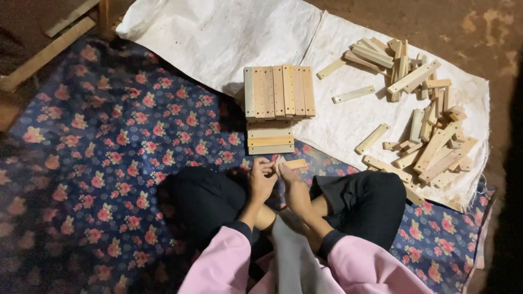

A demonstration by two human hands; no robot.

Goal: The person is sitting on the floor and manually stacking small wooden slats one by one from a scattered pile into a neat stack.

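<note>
A small wooden slat (pixel 295 163) lies on the floral mat (pixel 109 152), its near end pinched under the right hand (pixel 289 175). The left hand (pixel 261 177) closes on that same end. This looks like fitting or fastening work; steady alignment comes next. Just beyond sits a neat slat stack (pixel 278 100); loose slats (pixel 419 120) lie right on white sacking (pixel 218 38).

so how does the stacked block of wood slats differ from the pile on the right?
The stacked slats lie squared in crossed layers; the loose pile is scattered at all angles. The stack sits at the white sheet's edge, the pile further onto it. Both are similar pale wooden strips.
</note>
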